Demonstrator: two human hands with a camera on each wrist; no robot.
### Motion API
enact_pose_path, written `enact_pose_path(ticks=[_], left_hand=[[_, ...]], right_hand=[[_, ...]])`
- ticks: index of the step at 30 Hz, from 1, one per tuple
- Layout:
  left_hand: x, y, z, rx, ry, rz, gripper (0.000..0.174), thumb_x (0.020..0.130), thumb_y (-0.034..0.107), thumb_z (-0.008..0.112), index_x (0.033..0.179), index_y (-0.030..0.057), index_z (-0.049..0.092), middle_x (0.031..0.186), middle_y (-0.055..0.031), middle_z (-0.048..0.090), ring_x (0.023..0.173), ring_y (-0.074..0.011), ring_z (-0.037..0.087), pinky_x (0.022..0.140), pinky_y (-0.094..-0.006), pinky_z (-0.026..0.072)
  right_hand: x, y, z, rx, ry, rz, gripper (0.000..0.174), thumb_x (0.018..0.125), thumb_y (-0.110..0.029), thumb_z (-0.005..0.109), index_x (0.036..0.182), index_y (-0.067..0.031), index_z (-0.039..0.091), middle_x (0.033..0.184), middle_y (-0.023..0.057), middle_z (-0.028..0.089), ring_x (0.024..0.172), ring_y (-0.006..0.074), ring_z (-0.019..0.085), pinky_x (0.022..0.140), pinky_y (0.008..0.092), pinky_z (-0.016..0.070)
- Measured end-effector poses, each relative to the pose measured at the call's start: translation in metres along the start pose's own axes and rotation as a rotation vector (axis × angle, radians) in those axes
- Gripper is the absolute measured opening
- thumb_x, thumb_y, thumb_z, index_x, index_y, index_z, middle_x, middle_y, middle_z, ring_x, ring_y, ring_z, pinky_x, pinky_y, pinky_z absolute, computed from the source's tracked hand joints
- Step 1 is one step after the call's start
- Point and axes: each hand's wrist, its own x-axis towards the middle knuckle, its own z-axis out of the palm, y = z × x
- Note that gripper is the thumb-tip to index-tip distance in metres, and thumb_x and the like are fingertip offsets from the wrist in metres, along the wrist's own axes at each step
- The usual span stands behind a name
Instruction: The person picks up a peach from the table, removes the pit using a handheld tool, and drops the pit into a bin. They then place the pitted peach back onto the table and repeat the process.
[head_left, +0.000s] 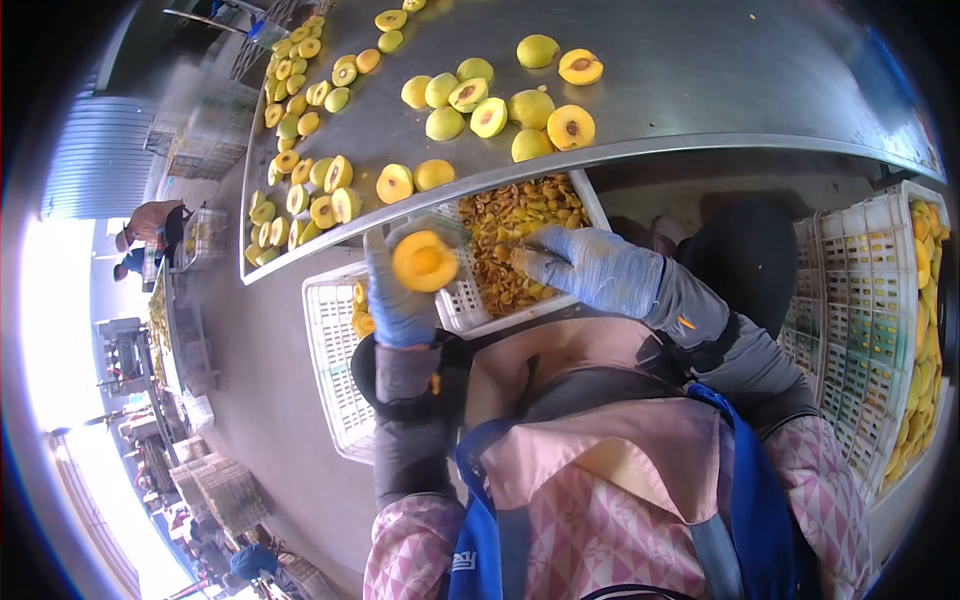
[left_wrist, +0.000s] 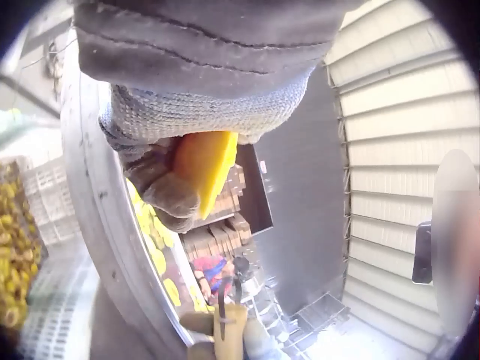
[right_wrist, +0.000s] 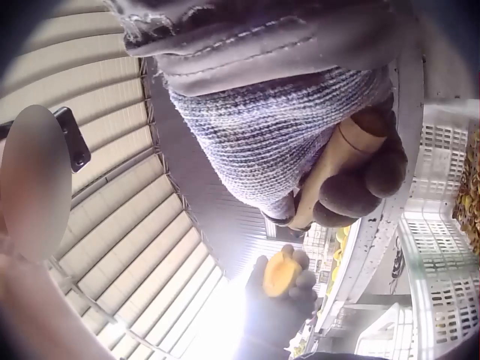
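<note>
Clamped between thumb and fingers of the gloved left hand [head_left: 400,308], the halved fruit [head_left: 425,262] sits at the fingertips; the right hand [head_left: 600,270] curls round a wooden handle [right_wrist: 336,166]. Below is a scrap crate [head_left: 592,200]; beyond, more fruit [head_left: 538,51] lies on the metal table [head_left: 690,90].

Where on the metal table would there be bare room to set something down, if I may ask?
The widest bare patch of the metal table lies between the middle fruit cluster and the right edge. A smaller gap separates that cluster from the fruit halves crowded along the left edge.
</note>
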Motion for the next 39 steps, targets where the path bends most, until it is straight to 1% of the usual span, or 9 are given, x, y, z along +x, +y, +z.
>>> enact_pose_path(ticks=[1,4,8,11,17,30,33,34,39], left_hand=[[-0.005,0.006,-0.015,0.162,0.14,0.097,0.059,0.098,0.055,0.043,0.112,0.0001,0.06,0.089,-0.0125,0.066,0.073,-0.0194,0.064,0.053,-0.0266,0.0515],[-0.022,0.038,-0.081,0.921,0.35,0.443,0.039,0.097,0.037,0.053,0.109,0.0019,0.065,0.087,-0.0096,0.064,0.082,-0.0193,0.064,0.073,-0.029,0.0537],[-0.04,0.094,-0.182,1.448,0.38,0.033,0.025,0.09,0.024,0.058,0.095,0.0025,0.07,0.091,-0.0109,0.067,0.089,-0.0217,0.065,0.079,-0.0326,0.0506],[-0.017,0.1,-0.151,2.032,0.345,0.046,0.024,0.088,0.022,0.059,0.094,0.0018,0.07,0.092,-0.0145,0.067,0.091,-0.0263,0.064,0.081,-0.0342,0.049],[0.12,0.049,-0.019,1.659,0.026,0.378,0.031,0.085,0.021,0.063,0.109,0.0018,0.066,0.098,-0.016,0.066,0.09,-0.0303,0.064,0.081,-0.0377,0.0484],[0.215,-0.021,0.052,1.885,-0.168,0.102,0.05,0.073,0.026,0.077,0.12,0.014,0.062,0.102,-0.011,0.07,0.094,-0.0299,0.067,0.083,-0.0388,0.0535],[0.174,-0.009,0.05,0.674,-0.06,-0.053,0.04,0.079,0.004,0.074,0.117,0.0028,0.061,0.095,-0.0063,0.065,0.084,-0.0138,0.064,0.073,-0.0273,0.0536],[0.155,-0.008,0.053,0.676,-0.058,-0.061,0.04,0.079,0.004,0.074,0.117,0.0028,0.061,0.095,-0.0063,0.065,0.084,-0.0138,0.064,0.073,-0.0273,0.0536],[0.08,-0.016,0.067,0.034,0.148,-0.161,0.051,0.098,0.044,0.053,0.126,0.0009,0.055,0.101,-0.0069,0.066,0.088,-0.0197,0.063,0.08,-0.0354,0.0542]], right_hand=[[0.001,0.01,0.004,-0.121,0.033,-0.208,0.043,0.097,-0.043,0.053,0.108,-0.0019,0.062,0.09,0.0221,0.067,0.086,0.0386,0.066,0.077,0.0434,0.0526],[-0.003,0.007,0.005,-0.354,0.041,-0.032,0.041,0.095,-0.042,0.054,0.105,-0.0029,0.061,0.082,0.0218,0.067,0.078,0.0399,0.066,0.07,0.0463,0.0525],[-0.01,0.002,0.001,-0.394,0.012,-0.065,0.039,0.095,-0.04,0.054,0.098,-0.0015,0.058,0.077,0.022,0.066,0.074,0.0396,0.066,0.067,0.0475,0.0522],[-0.012,-0.003,-0.002,-0.396,0.003,-0.044,0.037,0.094,-0.038,0.054,0.098,-0.0013,0.057,0.076,0.0212,0.066,0.073,0.0389,0.067,0.066,0.0474,0.0523],[-0.011,-0.002,-0.013,-0.421,0.014,-0.012,0.037,0.094,-0.038,0.055,0.1,-0.0018,0.057,0.075,0.0209,0.067,0.073,0.0381,0.067,0.066,0.0471,0.0527],[-0.012,0.0,-0.026,-0.283,0.271,-0.051,0.036,0.095,-0.037,0.056,0.105,-0.0024,0.055,0.068,0.0187,0.064,0.065,0.0367,0.066,0.059,0.0445,0.0531],[-0.011,0.001,-0.029,-0.196,0.373,-0.081,0.034,0.095,-0.034,0.057,0.109,-0.0022,0.054,0.07,0.019,0.064,0.065,0.037,0.066,0.059,0.044,0.053],[-0.01,0.002,-0.028,-0.148,0.443,-0.121,0.033,0.096,-0.032,0.058,0.11,-0.0021,0.054,0.072,0.0194,0.064,0.066,0.0372,0.066,0.059,0.0436,0.0531],[0.004,0.01,-0.011,-0.135,0.465,-0.157,0.034,0.096,-0.032,0.059,0.11,-0.0023,0.055,0.075,0.0209,0.064,0.068,0.0376,0.065,0.062,0.0441,0.0528]])
